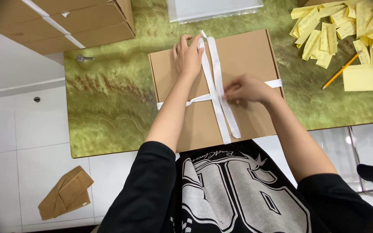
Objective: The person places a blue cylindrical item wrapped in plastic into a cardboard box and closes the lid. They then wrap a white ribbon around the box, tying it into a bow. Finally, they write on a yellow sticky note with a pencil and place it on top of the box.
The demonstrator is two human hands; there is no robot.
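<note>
**Brown carton, white ribbon, two hands at the crossing**

Cardboard, flat and brown, fills the middle of the frame: a shallow box lies on a green marbled table, its near edge at the person's chest; a white ribbon runs lengthwise over the lid and a second band crosses it from side to side, the two meeting just right of centre. The left hand lies open and flat on the lid in the upper centre, fingers spread, fingertips touching the ribbon where it reaches the far edge; the right hand is closed on the ribbon at the crossing, fingers pinched around the band; two loose ribbon tails hang down toward the near edge of the box. Yellow paper slips lie scattered at the upper right, with a pad of yellow notes and a yellow pencil just beside them; larger taped cartons sit at the upper left, a small metal key near them on the table; a folded piece of brown cardboard lies on the white tiled floor at the lower left.
</note>
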